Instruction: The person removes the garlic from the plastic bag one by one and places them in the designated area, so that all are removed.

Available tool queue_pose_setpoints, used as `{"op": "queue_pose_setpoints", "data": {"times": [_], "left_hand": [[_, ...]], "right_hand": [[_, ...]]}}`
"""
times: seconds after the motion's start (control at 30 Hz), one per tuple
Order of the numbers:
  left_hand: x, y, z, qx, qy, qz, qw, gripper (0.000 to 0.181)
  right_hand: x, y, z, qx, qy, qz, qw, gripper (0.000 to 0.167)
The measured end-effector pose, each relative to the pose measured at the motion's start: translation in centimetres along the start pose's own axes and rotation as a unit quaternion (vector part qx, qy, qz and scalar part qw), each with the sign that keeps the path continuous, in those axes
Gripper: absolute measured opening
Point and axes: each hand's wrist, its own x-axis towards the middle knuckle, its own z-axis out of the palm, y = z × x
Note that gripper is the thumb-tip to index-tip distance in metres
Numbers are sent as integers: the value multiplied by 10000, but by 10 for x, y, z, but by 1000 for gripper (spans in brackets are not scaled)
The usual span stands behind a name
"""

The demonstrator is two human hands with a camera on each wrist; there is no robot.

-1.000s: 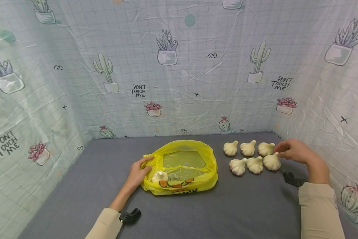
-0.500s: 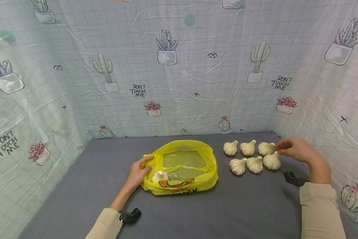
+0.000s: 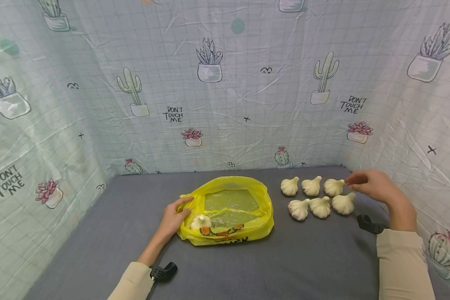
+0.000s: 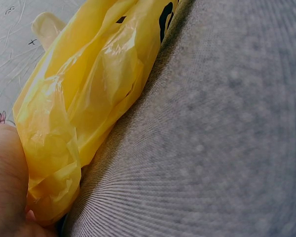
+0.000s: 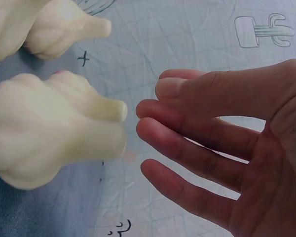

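A yellow plastic bag (image 3: 228, 238) lies with its mouth spread wide on the table. My left hand (image 3: 172, 218) holds its left rim, the thumb (image 4: 7, 173) against the yellow film in the left wrist view; most of the other fingers are hidden there. One garlic bulb (image 3: 201, 222) sits inside the bag at the near left. To the right, two rows of garlic bulbs (image 3: 311, 186) stand on the table. My right hand (image 3: 376, 189) hovers beside the nearest bulb (image 3: 343, 204), fingers loosely bent and holding nothing. In the right wrist view the fingertips (image 5: 148, 129) are apart from the stems.
The grey tabletop (image 3: 285, 271) runs back to a patterned curtain (image 3: 225, 125), which also hangs at both sides. Black wrist cameras (image 3: 164, 271) sit at both wrists.
My right hand has let go of the stem of the front right garlic bulb and risen slightly. That bulb has shifted a little right, its stem leaning right. The left hand stays put.
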Motion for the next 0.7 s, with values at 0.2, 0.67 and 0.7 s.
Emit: {"op": "queue_pose_setpoints", "data": {"times": [0.2, 0.67, 0.7], "left_hand": [[-1, 0, 0, -53, -50, -86, 9999, 40], [-2, 1, 0, -73, -46, -52, 9999, 40], [-1, 1, 0, -67, -48, -46, 10000, 40]], "right_hand": [[1, -5, 0, 65, 70, -39, 9999, 29], [4, -27, 1, 240, 186, -272, 9992, 29], [5, -29, 1, 267, 212, -305, 9990, 29]]}}
